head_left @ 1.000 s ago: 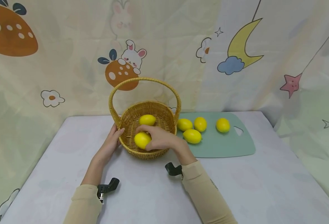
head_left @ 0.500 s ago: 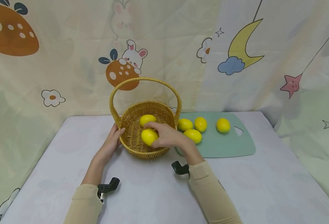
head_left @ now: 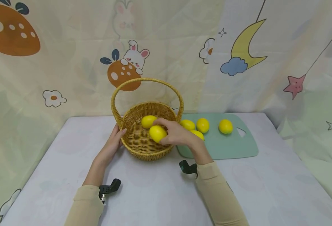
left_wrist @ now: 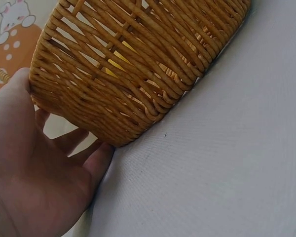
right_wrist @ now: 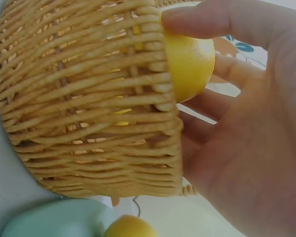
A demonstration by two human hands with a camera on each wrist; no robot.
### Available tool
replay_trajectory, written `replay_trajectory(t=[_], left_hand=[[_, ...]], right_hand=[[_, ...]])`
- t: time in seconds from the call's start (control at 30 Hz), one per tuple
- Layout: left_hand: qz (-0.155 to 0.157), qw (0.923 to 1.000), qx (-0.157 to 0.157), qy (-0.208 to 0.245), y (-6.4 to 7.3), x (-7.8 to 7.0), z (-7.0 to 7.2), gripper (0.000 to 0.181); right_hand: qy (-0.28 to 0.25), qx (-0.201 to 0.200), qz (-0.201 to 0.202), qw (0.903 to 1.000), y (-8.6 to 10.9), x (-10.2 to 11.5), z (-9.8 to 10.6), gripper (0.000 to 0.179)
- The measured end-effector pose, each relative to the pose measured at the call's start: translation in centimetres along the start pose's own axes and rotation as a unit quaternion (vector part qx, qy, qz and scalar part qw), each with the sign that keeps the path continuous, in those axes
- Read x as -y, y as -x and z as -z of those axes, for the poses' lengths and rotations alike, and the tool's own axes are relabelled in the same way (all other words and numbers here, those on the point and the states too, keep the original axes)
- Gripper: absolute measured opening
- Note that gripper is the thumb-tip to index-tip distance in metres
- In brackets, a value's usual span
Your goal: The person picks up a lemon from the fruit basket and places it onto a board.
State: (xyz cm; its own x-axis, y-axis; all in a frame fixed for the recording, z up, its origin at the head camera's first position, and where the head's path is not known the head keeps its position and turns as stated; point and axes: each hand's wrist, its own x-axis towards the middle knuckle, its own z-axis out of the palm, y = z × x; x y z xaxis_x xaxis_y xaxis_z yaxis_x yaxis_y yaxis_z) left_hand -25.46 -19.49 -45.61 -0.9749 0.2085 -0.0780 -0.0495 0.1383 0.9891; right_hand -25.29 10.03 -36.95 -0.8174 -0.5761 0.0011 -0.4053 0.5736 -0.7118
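A wicker basket (head_left: 147, 153) with a tall arched handle stands upright on the table. My left hand (head_left: 111, 147) holds its left side, the thumb at the rim and the fingers against the outer wall, as the left wrist view shows (left_wrist: 44, 168). With thumb and fingers, my right hand (head_left: 180, 133) grips a yellow lemon (head_left: 157, 134) over the right part of the basket. In the right wrist view this lemon (right_wrist: 190, 61) shows at the rim, its lower part hidden behind the weave. Another lemon (head_left: 148, 121) lies inside the basket towards the back.
Right of the basket lies a green cutting board (head_left: 228, 149) with several lemons, among them a lone lemon (head_left: 225, 126) near its handle hole. My right hand partly covers one lemon (head_left: 198, 135). A printed cloth (head_left: 166, 56) hangs behind the table (head_left: 149, 194).
My right hand has moved right and slightly up within the basket, carrying the gripped lemon from near the front middle towards the right rim. The left hand stays on the basket's side.
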Motion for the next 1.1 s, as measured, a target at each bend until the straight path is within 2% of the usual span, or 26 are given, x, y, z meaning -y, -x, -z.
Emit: replay_trajectory(t=[0.13, 0.67, 0.93, 1.1], left_hand=[[0.001, 1.0, 0.0, 0.002, 0.0, -0.1, 0.0, 0.064], [-0.003, 0.9999, 0.009, 0.005, 0.1, -0.3, 0.0, 0.064], [0.002, 0.9999, 0.011, 0.008, 1.3, -2.2, -0.5, 0.069], [0.003, 0.9999, 0.013, 0.005, 1.7, -2.6, -0.6, 0.073]], right_hand=[[-0.003, -0.006, 0.004, 1.0, 0.3, -0.1, 0.5, 0.064], [-0.024, -0.04, -0.026, 0.9986, 2.3, -0.8, 2.7, 0.065], [-0.033, -0.037, -0.021, 0.9985, 3.2, -1.4, 3.4, 0.065], [-0.018, -0.043, -0.034, 0.9983, 4.0, -1.3, 3.9, 0.064]])
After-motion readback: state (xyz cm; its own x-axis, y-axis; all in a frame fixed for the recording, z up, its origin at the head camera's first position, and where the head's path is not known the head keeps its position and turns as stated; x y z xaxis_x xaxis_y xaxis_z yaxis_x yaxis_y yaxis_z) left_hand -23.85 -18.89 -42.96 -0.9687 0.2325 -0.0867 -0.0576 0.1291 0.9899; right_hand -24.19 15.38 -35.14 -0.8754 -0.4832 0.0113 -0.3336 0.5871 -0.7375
